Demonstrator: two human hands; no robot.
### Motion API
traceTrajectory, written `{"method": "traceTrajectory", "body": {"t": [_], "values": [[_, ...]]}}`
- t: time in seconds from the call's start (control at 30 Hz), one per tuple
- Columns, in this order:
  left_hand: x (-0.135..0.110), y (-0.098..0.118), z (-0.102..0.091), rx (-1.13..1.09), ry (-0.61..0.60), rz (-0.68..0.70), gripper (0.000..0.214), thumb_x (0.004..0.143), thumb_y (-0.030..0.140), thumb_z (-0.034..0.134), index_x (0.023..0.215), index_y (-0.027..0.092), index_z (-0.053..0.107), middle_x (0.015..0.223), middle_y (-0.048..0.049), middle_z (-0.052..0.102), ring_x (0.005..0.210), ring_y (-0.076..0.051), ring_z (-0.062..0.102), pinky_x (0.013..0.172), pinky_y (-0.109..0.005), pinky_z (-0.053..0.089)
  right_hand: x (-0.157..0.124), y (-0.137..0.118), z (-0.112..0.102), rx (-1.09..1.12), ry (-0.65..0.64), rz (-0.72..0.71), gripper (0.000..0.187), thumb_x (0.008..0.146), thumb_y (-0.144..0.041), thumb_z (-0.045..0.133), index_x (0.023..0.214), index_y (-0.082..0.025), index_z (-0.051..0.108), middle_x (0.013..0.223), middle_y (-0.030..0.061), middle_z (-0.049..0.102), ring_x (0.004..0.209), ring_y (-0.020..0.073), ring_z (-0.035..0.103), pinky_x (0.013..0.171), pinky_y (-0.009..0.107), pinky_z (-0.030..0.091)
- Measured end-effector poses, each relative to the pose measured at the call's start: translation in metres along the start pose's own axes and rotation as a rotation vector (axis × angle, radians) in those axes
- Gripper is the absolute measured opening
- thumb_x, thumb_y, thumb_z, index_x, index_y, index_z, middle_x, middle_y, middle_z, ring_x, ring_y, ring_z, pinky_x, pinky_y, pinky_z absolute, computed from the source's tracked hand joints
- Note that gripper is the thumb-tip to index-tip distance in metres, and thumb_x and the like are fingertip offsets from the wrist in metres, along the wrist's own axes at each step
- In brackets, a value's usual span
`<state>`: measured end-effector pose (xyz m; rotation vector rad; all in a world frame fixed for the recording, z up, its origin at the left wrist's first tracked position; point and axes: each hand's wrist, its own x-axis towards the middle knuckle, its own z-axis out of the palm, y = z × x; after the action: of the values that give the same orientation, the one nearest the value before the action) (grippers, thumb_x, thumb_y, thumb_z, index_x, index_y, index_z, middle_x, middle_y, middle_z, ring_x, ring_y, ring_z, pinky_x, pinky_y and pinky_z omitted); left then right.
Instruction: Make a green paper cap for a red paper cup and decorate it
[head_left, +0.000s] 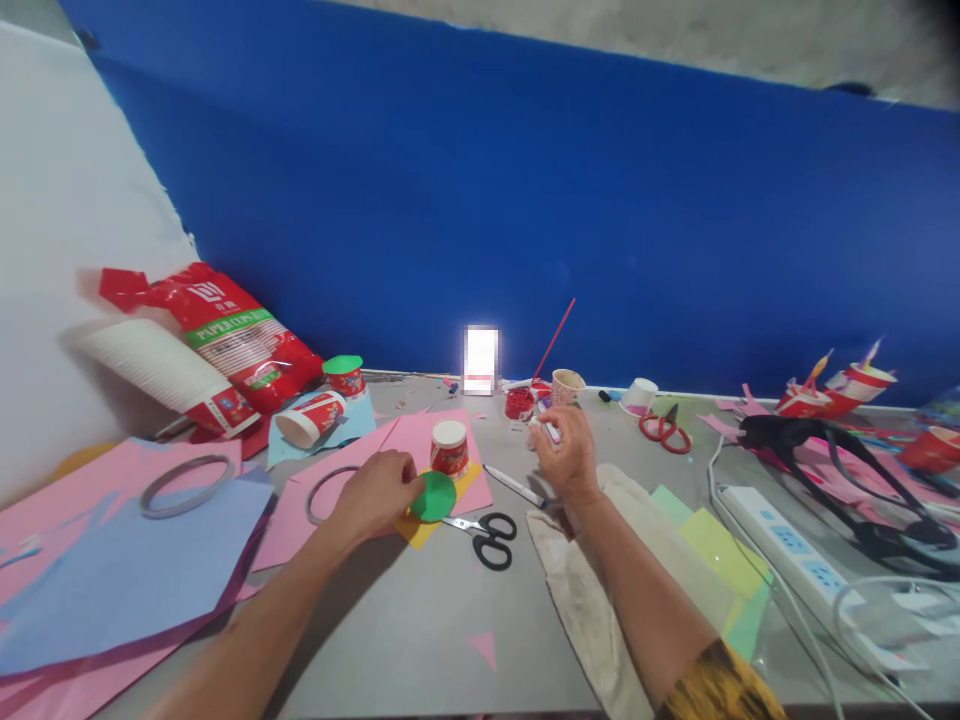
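Observation:
My left hand [373, 493] pinches a green paper disc [434, 497] just above the grey table [420, 620], over a yellow paper scrap [420, 527]. An upturned red and white paper cup [450, 447] stands right behind the disc on a pink sheet [409, 440]. My right hand [562, 448] is closed round a small white stick-like thing [550, 430], which looks like a glue stick or marker. A white pen [514, 485] lies between my hands. Black-handled scissors [486, 535] lie just in front of the disc.
Pink and blue paper sheets [127, 570] with a tape ring [186, 485] cover the left. A red cup bag [225, 335] and cup stack [161, 375] lean at back left. Red scissors [666, 430], a power strip [787, 550], cables and a cloth [600, 590] lie on the right.

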<state>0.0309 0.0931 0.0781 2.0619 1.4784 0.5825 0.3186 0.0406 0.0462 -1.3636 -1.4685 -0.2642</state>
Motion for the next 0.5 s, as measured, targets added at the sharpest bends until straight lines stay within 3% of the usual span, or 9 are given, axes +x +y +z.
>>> {"method": "traceTrajectory", "body": {"t": [0.1, 0.2, 0.3, 0.4, 0.5], "values": [[-0.004, 0.003, -0.002, -0.107, -0.014, -0.03, 0.016, 0.063, 0.029, 0.061, 0.051, 0.024, 0.052, 0.056, -0.0022, 0.059, 0.059, -0.022, 0.053, 0.057, -0.032, 0.031, -0.008, -0.03, 0.003, 0.067, -0.122, -0.14, 0.009, 0.083, -0.016, 0.063, 0.085, -0.024, 0.067, 0.095, 0.0067, 0.068, 0.096, 0.0256, 0.062, 0.093, 0.043, 0.05], [-0.01, 0.007, -0.009, -0.266, -0.059, -0.051, 0.02, 0.064, 0.035, 0.06, 0.049, 0.023, 0.052, 0.053, 0.0013, 0.052, 0.057, -0.018, 0.049, 0.057, -0.03, 0.034, -0.018, -0.057, 0.007, 0.152, -0.335, -0.347, 0.039, 0.074, -0.008, 0.062, 0.11, -0.022, 0.068, 0.115, 0.0108, 0.066, 0.103, 0.028, 0.058, 0.091, 0.044, 0.051], [-0.016, 0.01, -0.014, -0.412, -0.108, -0.094, 0.024, 0.063, 0.041, 0.06, 0.049, 0.023, 0.051, 0.05, 0.0039, 0.046, 0.054, -0.015, 0.043, 0.054, -0.028, 0.031, -0.024, -0.071, 0.009, 0.198, -0.405, -0.38, 0.059, 0.071, -0.003, 0.059, 0.126, -0.024, 0.062, 0.131, 0.012, 0.06, 0.116, 0.0287, 0.056, 0.097, 0.044, 0.052], [-0.019, 0.012, -0.014, -0.517, -0.163, -0.139, 0.026, 0.06, 0.041, 0.063, 0.049, 0.023, 0.049, 0.048, 0.0048, 0.045, 0.051, -0.013, 0.039, 0.052, -0.027, 0.027, -0.027, -0.075, 0.009, 0.247, -0.41, -0.355, 0.057, 0.074, -0.003, 0.06, 0.126, -0.025, 0.062, 0.136, 0.0119, 0.057, 0.116, 0.0273, 0.056, 0.096, 0.042, 0.053], [-0.02, 0.015, -0.012, -0.581, -0.227, -0.169, 0.024, 0.059, 0.04, 0.066, 0.051, 0.022, 0.051, 0.049, 0.0047, 0.046, 0.05, -0.013, 0.041, 0.05, -0.026, 0.028, -0.028, -0.076, 0.01, 0.315, -0.439, -0.322, 0.039, 0.079, -0.009, 0.064, 0.114, -0.025, 0.07, 0.136, 0.0109, 0.058, 0.111, 0.0254, 0.058, 0.092, 0.041, 0.053]]}}
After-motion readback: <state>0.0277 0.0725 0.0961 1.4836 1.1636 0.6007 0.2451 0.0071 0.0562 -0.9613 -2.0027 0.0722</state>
